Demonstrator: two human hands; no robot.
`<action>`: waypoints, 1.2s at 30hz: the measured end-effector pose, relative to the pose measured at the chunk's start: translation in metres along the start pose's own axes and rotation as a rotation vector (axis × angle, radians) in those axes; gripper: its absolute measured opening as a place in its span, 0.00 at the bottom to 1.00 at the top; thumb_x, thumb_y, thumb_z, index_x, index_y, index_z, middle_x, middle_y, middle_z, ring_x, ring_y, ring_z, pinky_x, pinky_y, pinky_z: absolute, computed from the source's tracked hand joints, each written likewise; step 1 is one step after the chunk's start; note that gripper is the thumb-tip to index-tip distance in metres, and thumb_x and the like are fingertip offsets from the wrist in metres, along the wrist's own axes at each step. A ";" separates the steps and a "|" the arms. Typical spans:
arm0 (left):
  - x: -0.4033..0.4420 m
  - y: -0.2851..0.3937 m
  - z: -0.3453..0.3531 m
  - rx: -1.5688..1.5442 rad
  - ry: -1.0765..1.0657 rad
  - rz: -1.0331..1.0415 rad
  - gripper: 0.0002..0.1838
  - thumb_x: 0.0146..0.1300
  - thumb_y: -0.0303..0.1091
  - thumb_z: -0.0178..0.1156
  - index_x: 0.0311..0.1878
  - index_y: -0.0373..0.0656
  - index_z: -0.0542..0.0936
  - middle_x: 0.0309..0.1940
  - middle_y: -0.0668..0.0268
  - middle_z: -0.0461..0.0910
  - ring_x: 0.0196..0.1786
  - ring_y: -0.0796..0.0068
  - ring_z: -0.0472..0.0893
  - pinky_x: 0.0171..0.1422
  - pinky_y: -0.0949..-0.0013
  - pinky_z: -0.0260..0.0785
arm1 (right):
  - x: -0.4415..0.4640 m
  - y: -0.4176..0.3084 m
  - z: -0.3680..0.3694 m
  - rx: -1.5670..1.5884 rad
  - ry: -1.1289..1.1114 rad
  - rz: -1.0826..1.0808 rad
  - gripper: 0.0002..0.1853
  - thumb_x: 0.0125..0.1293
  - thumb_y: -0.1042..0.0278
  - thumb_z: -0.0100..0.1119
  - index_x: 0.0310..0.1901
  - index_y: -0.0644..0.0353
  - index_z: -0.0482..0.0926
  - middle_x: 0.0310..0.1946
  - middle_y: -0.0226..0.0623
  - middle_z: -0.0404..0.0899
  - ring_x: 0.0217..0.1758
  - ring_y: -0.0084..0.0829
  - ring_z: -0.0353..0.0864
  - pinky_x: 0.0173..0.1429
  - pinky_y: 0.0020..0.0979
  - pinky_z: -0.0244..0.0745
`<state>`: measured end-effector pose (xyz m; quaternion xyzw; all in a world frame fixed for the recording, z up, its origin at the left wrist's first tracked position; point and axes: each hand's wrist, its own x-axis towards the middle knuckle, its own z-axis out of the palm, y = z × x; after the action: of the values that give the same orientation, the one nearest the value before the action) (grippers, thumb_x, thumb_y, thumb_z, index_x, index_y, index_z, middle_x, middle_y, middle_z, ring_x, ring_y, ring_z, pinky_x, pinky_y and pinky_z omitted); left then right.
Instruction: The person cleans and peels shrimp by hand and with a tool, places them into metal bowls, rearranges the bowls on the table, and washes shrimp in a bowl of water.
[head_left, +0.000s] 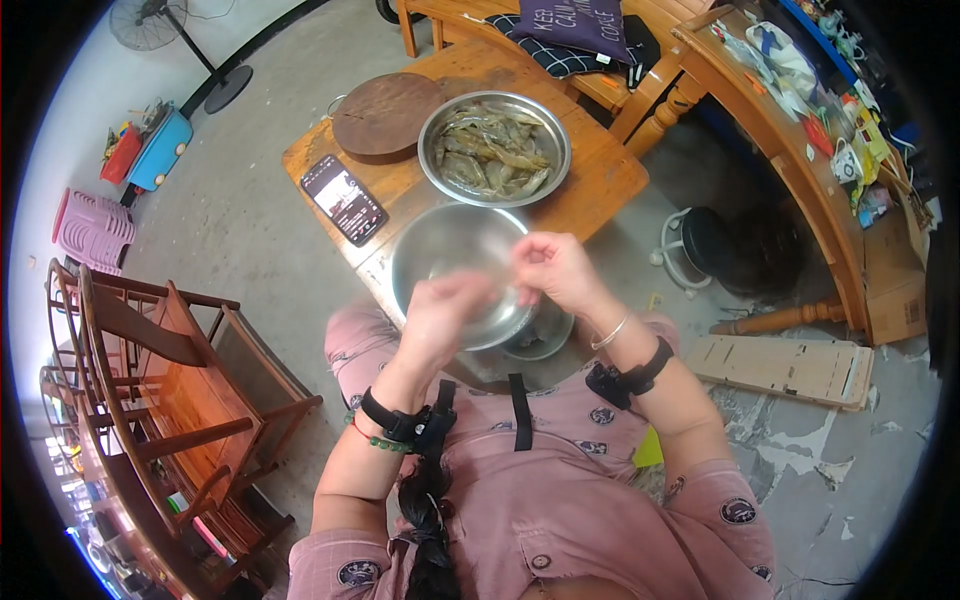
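A steel bowl (pixel 415 240) stands at the near edge of the wooden table, and both of my hands are over it. My left hand (pixel 450 308) is at the bowl's near left side, its fingers smeared by motion. Over the right rim, my right hand (pixel 556 268) has its fingers curled in a pinch; whatever they hold, if anything, is too small to make out. Behind this bowl sits a second steel bowl (pixel 564 160) with many raw shrimp (pixel 490 150) in it. Another container (pixel 545 345) shows partly below the near bowl, between my knees.
The wooden table (pixel 600 185) also carries a round chopping board (pixel 385 115) and a phone (pixel 344 200) with a lit screen. To the left is a wooden chair (pixel 190 400). A cluttered wooden table (pixel 800 150), a stool (pixel 690 245) and flat cardboard (pixel 780 370) lie to the right.
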<state>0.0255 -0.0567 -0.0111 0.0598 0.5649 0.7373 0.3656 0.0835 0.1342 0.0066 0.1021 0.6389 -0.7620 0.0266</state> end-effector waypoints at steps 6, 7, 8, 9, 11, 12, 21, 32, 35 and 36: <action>0.000 0.001 0.000 0.011 -0.058 0.009 0.09 0.69 0.30 0.60 0.43 0.34 0.84 0.32 0.66 0.83 0.34 0.82 0.76 0.40 0.78 0.66 | 0.001 0.015 -0.011 0.364 -0.027 0.057 0.03 0.68 0.75 0.57 0.39 0.64 0.76 0.24 0.34 0.80 0.19 0.22 0.79 0.23 0.21 0.75; 0.000 0.001 0.000 -0.032 -0.069 0.018 0.09 0.69 0.30 0.59 0.43 0.33 0.84 0.33 0.65 0.83 0.34 0.81 0.76 0.42 0.77 0.67 | 0.001 0.016 -0.011 0.436 -0.025 0.063 0.04 0.68 0.73 0.57 0.41 0.64 0.76 0.25 0.34 0.80 0.19 0.22 0.79 0.23 0.20 0.74; 0.000 0.001 0.000 -0.075 -0.080 0.027 0.10 0.69 0.30 0.59 0.43 0.33 0.84 0.34 0.65 0.83 0.35 0.80 0.77 0.43 0.76 0.68 | 0.001 0.018 -0.012 0.436 -0.024 0.063 0.04 0.68 0.73 0.57 0.41 0.64 0.76 0.25 0.34 0.80 0.19 0.22 0.79 0.23 0.20 0.74; 0.000 0.000 0.000 -0.074 -0.080 0.026 0.10 0.69 0.30 0.59 0.43 0.33 0.84 0.34 0.65 0.83 0.35 0.80 0.77 0.43 0.76 0.68 | 0.001 0.019 -0.012 0.472 -0.036 0.064 0.04 0.69 0.73 0.56 0.41 0.63 0.76 0.25 0.34 0.80 0.20 0.22 0.79 0.24 0.20 0.74; 0.002 -0.003 -0.001 -0.136 -0.110 0.031 0.10 0.69 0.30 0.59 0.44 0.33 0.83 0.36 0.63 0.83 0.37 0.78 0.77 0.46 0.75 0.69 | 0.001 0.020 -0.012 0.508 -0.049 0.065 0.04 0.69 0.73 0.56 0.42 0.63 0.76 0.25 0.33 0.80 0.20 0.21 0.78 0.24 0.20 0.73; 0.002 -0.004 -0.002 -0.136 -0.110 0.032 0.10 0.69 0.30 0.59 0.44 0.33 0.83 0.36 0.63 0.83 0.37 0.78 0.77 0.46 0.75 0.69 | 0.000 0.020 -0.011 0.538 -0.038 0.076 0.04 0.69 0.73 0.56 0.42 0.63 0.76 0.25 0.33 0.80 0.20 0.21 0.78 0.24 0.20 0.73; 0.008 -0.007 -0.002 -0.457 -0.123 -0.029 0.10 0.72 0.32 0.54 0.40 0.35 0.81 0.36 0.62 0.81 0.39 0.74 0.77 0.49 0.71 0.70 | -0.008 0.029 0.016 0.515 -0.014 0.080 0.03 0.68 0.74 0.56 0.40 0.62 0.76 0.25 0.31 0.79 0.20 0.20 0.77 0.23 0.20 0.73; 0.013 -0.006 -0.005 -0.293 0.129 0.028 0.09 0.71 0.32 0.57 0.44 0.38 0.82 0.34 0.64 0.83 0.39 0.75 0.81 0.44 0.73 0.73 | -0.014 0.007 0.021 0.317 -0.029 0.054 0.03 0.69 0.74 0.53 0.40 0.63 0.75 0.31 0.36 0.79 0.27 0.24 0.81 0.28 0.22 0.77; 0.012 -0.003 -0.002 -0.290 0.084 0.040 0.09 0.71 0.33 0.57 0.45 0.38 0.82 0.34 0.64 0.83 0.38 0.76 0.80 0.43 0.74 0.72 | -0.013 -0.002 0.023 0.322 0.003 0.109 0.06 0.70 0.75 0.48 0.42 0.64 0.76 0.33 0.36 0.79 0.30 0.25 0.81 0.30 0.22 0.78; 0.012 -0.002 -0.001 -0.289 0.083 0.041 0.09 0.71 0.33 0.57 0.45 0.38 0.82 0.34 0.64 0.83 0.38 0.76 0.80 0.43 0.74 0.72 | -0.010 0.002 0.021 0.322 0.003 0.108 0.06 0.70 0.75 0.48 0.42 0.64 0.76 0.33 0.36 0.79 0.30 0.25 0.81 0.30 0.22 0.78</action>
<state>0.0172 -0.0502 -0.0174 -0.0126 0.4662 0.8201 0.3316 0.0910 0.1125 0.0101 0.1403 0.5022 -0.8519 0.0499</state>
